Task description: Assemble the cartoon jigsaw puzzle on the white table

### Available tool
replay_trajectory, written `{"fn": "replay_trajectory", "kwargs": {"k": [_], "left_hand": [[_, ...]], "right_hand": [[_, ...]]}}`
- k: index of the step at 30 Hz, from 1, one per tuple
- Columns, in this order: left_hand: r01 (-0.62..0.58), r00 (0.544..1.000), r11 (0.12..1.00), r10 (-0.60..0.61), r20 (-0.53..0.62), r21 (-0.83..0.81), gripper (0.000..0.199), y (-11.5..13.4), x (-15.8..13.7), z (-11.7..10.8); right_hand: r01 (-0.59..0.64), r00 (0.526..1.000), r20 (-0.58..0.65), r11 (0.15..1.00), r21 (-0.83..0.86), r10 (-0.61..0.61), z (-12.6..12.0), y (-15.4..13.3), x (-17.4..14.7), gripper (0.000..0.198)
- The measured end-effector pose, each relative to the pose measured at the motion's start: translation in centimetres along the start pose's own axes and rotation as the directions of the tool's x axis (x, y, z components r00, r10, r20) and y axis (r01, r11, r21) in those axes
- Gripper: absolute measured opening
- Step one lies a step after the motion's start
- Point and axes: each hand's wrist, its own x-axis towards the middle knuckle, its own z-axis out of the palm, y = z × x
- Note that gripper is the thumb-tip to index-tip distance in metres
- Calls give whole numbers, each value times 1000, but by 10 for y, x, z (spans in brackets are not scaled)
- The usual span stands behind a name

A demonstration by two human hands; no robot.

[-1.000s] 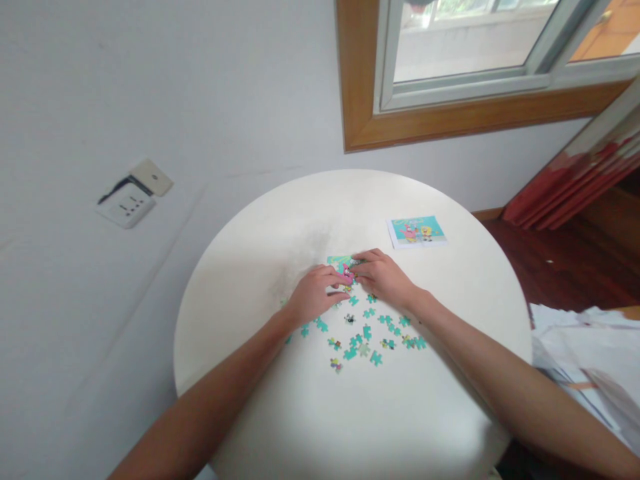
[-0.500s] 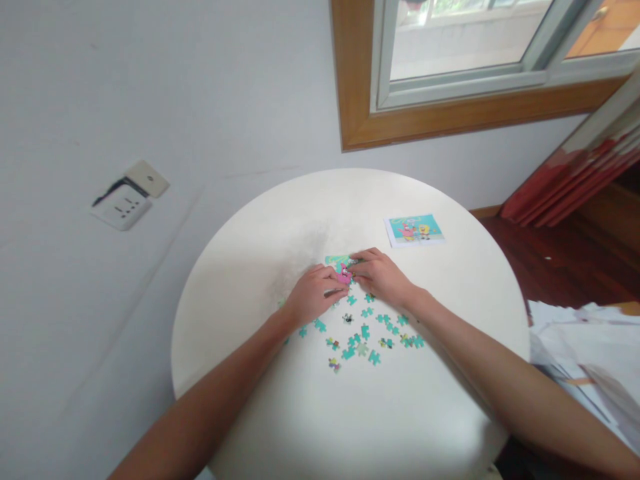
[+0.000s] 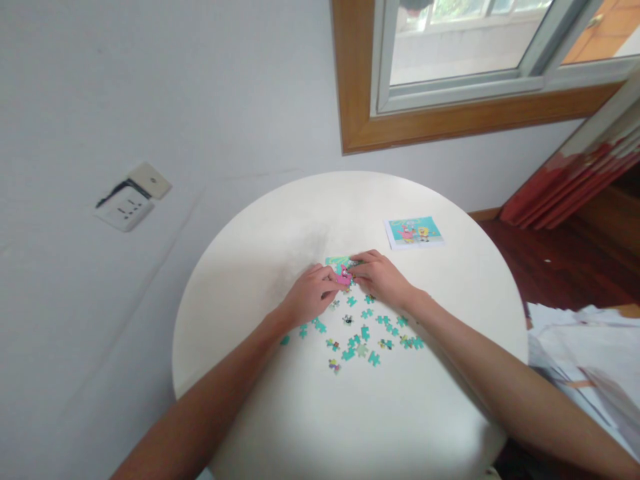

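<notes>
A partly joined jigsaw puzzle [image 3: 339, 261], teal with a pink figure, lies on the white round table between my hands. My left hand [image 3: 313, 291] is closed, its fingertips on the lower left of the pink section [image 3: 343, 279]. From the other side my right hand [image 3: 379, 275] touches the puzzle's right edge, fingers bent together; its palm side is hidden. Several loose jigsaw pieces [image 3: 365, 332], mostly teal, are scattered below both hands. One piece with a dark spot [image 3: 347, 320] sits just under the puzzle.
A picture card [image 3: 414, 232] with a pink and a yellow cartoon figure lies on the table [image 3: 250, 247], right of the puzzle. Papers [image 3: 585, 340] are piled beyond the table's right edge. A wall with a socket [image 3: 125, 208] and a window [image 3: 460, 80] stand behind.
My left thumb has drawn in toward the index finger, closing the gap between them at the pink section. My right hand stays nearly in place.
</notes>
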Motion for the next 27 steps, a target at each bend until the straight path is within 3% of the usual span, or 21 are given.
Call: {"fn": "replay_trajectory", "kwargs": {"k": [3, 8, 11, 16, 27], "left_hand": [[23, 1000, 1000, -24, -13, -15, 24, -1, 0, 0], [217, 964, 976, -217, -156, -14, 17, -14, 0, -3], [275, 944, 961, -275, -182, -24, 15, -20, -2, -4], [289, 946, 956, -293, -142, -47, 13, -17, -2, -6], [242, 962, 969, -247, -113, -57, 13, -15, 1, 7]], "right_hand": [[17, 1000, 1, 1000, 13, -17, 0, 0, 1, 26], [43, 999, -10, 999, 20, -43, 4, 5, 4, 27], [59, 998, -31, 998, 24, -58, 4, 7, 5, 30], [-19, 990, -139, 1000, 21, 21, -1, 8, 1, 28], [-36, 997, -75, 999, -40, 33, 6, 5, 2, 22]]}}
